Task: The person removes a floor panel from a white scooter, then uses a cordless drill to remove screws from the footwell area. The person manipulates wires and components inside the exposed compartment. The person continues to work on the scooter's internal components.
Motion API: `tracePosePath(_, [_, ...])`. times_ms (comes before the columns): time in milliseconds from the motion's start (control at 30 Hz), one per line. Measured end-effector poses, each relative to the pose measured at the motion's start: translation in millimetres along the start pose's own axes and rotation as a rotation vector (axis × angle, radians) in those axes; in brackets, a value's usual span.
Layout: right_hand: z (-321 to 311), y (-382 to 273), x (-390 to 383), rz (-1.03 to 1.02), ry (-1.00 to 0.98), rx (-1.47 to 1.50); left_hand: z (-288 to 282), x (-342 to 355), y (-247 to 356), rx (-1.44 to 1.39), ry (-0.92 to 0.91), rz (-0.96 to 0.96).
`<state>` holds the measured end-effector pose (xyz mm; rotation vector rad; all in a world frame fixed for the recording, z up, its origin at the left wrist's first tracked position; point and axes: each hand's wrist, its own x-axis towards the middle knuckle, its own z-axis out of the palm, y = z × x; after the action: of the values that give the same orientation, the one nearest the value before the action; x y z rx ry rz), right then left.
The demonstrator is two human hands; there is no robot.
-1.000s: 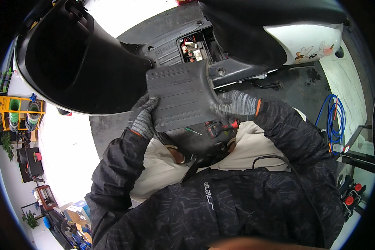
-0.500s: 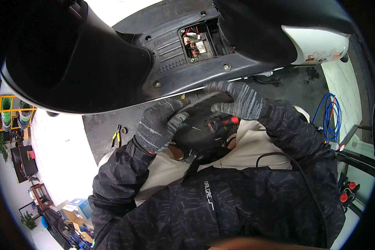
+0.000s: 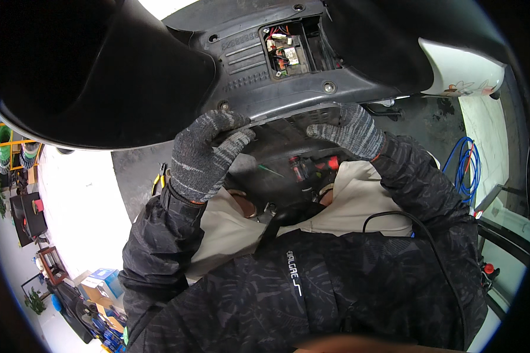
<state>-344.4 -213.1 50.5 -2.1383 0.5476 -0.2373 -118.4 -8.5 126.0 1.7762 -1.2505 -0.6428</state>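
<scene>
A dark ribbed panel (image 3: 282, 132) is held up on a tilt over the person's lap, one long edge raised toward the scooter and its broad face turned down toward the knees. It spans the gap between the two gloved hands, an end in each. The left grip (image 3: 203, 159) clasps the left end, fingers over the upper edge and thumb on the near side; the right grip (image 3: 353, 132) pinches the right end in much the same way, sitting a little higher. From here I can't tell whether the panel's raised edge touches the scooter's footboard (image 3: 265, 97) or just stands beside it.

In that footboard, beyond the panel, a rectangular opening (image 3: 285, 53) shows coloured wires and connectors. The scooter's white body panel (image 3: 462, 73) curves away at the right.

Below the panel, between the person's legs, a red and black power drill (image 3: 300, 169) and a green screwdriver (image 3: 270, 170) lie on the dark floor mat (image 3: 129, 176). Yellow-handled pliers (image 3: 159, 179) lie just beside the left sleeve. Well off to the right is a coil of blue hose (image 3: 466, 170), and at the far lower left a blue and white box (image 3: 103, 282) stands among other clutter
</scene>
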Motion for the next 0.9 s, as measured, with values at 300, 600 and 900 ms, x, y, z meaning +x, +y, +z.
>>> tracePosePath(300, [-29,-6,5,-0.543,0.167,-0.212,2,-1,-4,0.175,0.012,0.380])
tracePosePath(600, [-15,-2,-6,-0.353,-0.061,-0.061,8,-3,-8,0.063,-0.199,0.122])
tracePosePath(900, [-17,4,-4,-0.293,-0.095,-0.097,12,2,-7,0.074,-0.293,0.056])
